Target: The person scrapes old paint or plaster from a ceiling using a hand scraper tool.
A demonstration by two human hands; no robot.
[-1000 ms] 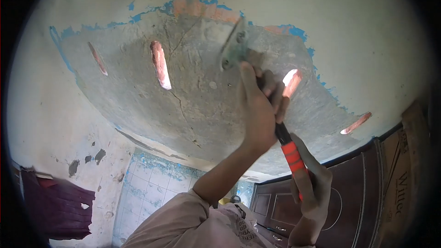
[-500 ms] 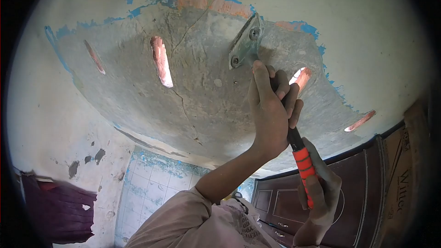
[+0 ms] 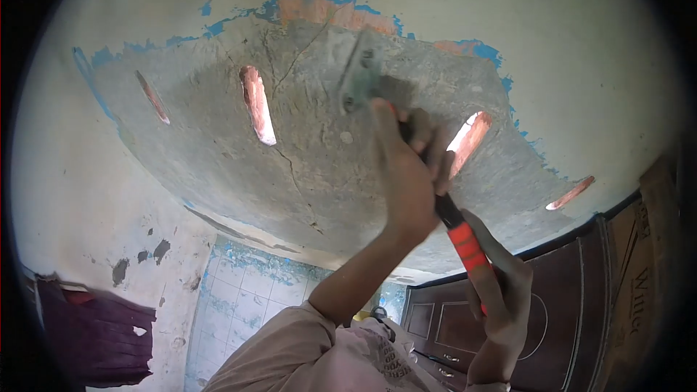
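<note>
A long-handled scraper has a wide flat head (image 3: pixel 359 78) with two screws, blurred by motion, against a bare grey patch (image 3: pixel 319 152) of wall. My left hand (image 3: pixel 410 189) is wrapped around the black upper shaft, its thumb extended close behind the head. Lower down, my right hand (image 3: pixel 506 276) is closed around the red-and-black banded grip (image 3: pixel 467 247). The shaft slants from upper left to lower right. Whether the blade's edge touches the wall cannot be made out.
Several slots run through the patch, including a bright one (image 3: pixel 258 105) on the left and another (image 3: pixel 470 138) beside the shaft. Blue paint (image 3: pixel 494 51) flakes along its border. Dark panelled doors (image 3: pixel 465 319), a cardboard box (image 3: pixel 639 276) and a purple cloth (image 3: pixel 102 334) are below.
The scraper's head has shifted left and slightly down across the grey patch, and both hands have moved left with the handle. Both keep their grip.
</note>
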